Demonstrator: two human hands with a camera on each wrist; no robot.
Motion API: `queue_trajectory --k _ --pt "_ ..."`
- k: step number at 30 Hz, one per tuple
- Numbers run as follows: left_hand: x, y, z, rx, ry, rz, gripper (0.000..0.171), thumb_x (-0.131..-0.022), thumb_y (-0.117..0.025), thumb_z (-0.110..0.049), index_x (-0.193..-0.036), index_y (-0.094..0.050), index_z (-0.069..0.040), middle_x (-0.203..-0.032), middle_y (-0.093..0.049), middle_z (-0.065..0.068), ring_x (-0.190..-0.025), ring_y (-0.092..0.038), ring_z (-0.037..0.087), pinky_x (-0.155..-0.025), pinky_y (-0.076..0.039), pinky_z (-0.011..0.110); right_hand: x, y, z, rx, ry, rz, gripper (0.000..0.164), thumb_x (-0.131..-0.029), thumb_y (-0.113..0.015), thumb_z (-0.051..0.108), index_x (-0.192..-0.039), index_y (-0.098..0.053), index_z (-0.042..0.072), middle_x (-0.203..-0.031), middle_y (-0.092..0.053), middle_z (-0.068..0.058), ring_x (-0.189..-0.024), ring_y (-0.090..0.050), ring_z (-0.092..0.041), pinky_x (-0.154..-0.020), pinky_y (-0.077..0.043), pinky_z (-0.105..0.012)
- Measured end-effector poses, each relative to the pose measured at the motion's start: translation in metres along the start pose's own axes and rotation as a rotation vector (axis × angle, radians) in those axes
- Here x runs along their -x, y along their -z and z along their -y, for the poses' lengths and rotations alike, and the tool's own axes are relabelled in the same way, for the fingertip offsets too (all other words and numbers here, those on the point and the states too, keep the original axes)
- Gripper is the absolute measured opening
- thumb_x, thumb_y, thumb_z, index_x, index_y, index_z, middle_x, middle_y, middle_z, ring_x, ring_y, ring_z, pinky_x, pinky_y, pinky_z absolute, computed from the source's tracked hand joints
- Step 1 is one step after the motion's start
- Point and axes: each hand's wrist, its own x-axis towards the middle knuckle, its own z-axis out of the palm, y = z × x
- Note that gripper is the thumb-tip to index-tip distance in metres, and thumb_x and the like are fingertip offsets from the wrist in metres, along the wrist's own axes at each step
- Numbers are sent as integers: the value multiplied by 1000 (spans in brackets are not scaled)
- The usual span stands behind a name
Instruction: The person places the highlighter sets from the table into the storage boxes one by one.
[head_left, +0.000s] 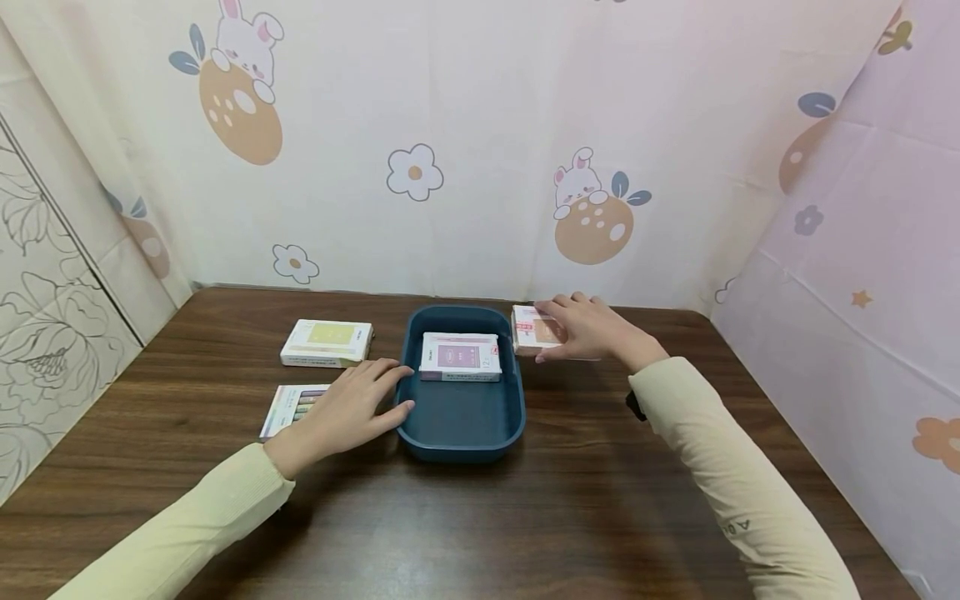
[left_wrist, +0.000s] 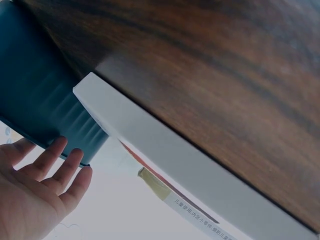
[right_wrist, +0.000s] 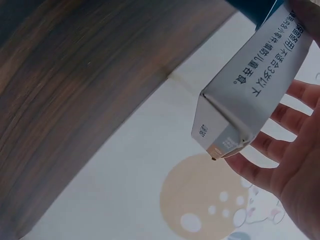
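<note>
A dark blue plastic bin [head_left: 461, 454] stands mid-table, with a white box with a purple label [head_left: 459, 357] lying in its far half. My left hand [head_left: 348, 408] has its fingers spread at the bin's left rim; in the left wrist view the fingertips lie along the edge of the blue wall [left_wrist: 40, 95]. At the bin's right side, my right hand [head_left: 588, 325] grips a white box with an orange label [head_left: 527, 332]. The right wrist view shows printed lettering along this box's side [right_wrist: 250, 80], with fingers around it.
To the left of the bin lies a white box with a yellow-green label [head_left: 327, 342]. Nearer me, a flat box with coloured sticks [head_left: 285, 408] is partly hidden by my left hand. A patterned curtain [head_left: 480, 208] hangs behind the wooden table [head_left: 480, 533].
</note>
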Motion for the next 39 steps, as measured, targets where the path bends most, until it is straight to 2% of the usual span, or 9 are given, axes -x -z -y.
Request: queue_trajectory --k 13,20,29,39 --pt "0 -3 1 -14 -15 -20 52 -87 -51 -48 -127 -53 -15 -127 -53 8 -117 -49 26 -96 -39 47 -13 -1 33 53 102 -5 85 -72 -62 64 -138 -39 15 -131 -48 -11 -115 -45 -32 -96 -34 -57" --pt "-1 -2 1 -21 -10 -9 53 -87 -51 -50 -127 -52 -15 -128 -52 8 -118 -49 26 -97 -39 47 -24 -3 50 103 162 7 83 -73 -61 63 -137 -40 14 -124 -51 -11 -114 -45 -32 -97 -35 -55" --pt "-1 -3 1 -7 3 -9 52 -87 -52 -48 -127 -52 -15 -128 -52 9 -117 -49 26 -96 -39 48 -39 -2 75 142 177 22 82 -75 -58 63 -138 -39 15 -124 -51 -10 -114 -45 -30 -97 -36 -53" --pt "-2 -2 1 -8 26 27 52 -88 -50 -49 -129 -51 -17 -129 -51 9 -119 -48 26 -98 -38 47 -55 -5 91 149 162 45 82 -75 -55 66 -138 -39 16 -126 -50 -9 -116 -45 -30 -100 -34 -52"
